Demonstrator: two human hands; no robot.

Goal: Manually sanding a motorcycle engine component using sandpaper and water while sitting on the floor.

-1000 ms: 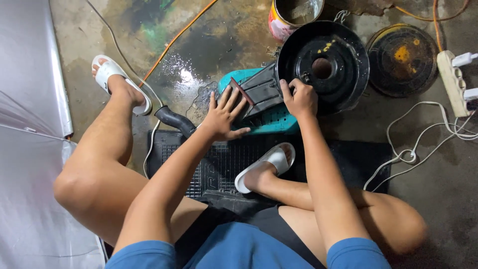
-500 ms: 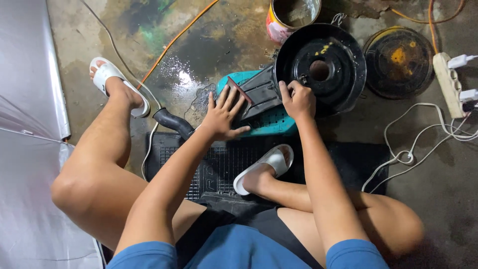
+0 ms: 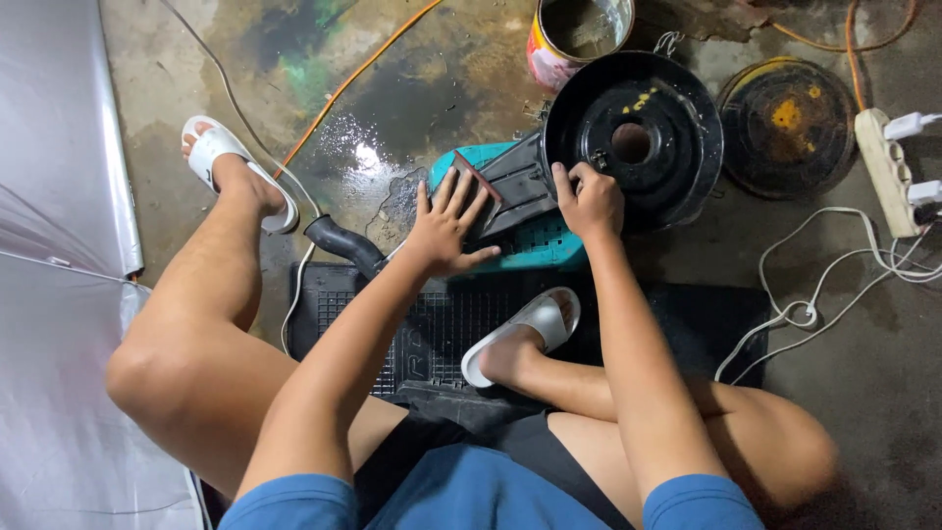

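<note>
Matt black housing (image 3: 633,137), wet concrete floor (image 3: 392,88)

Informal repair workshop, floor-level. Stained, wet concrete floor (image 3: 412,88), black air-filter housing (image 3: 633,137), paint tin (image 3: 579,39), power strip (image 3: 888,167) w/ cables, rubber mat (image 3: 687,324).

A black round housing (image 3: 633,137) lies over a teal crate (image 3: 530,245), beside white sandals (image 3: 525,329) and an orange cable (image 3: 363,69).

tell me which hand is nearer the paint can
Right. The right hand rests on the round black housing just below the paint can; the left hand lies farther off, toward the teal crate.
</note>
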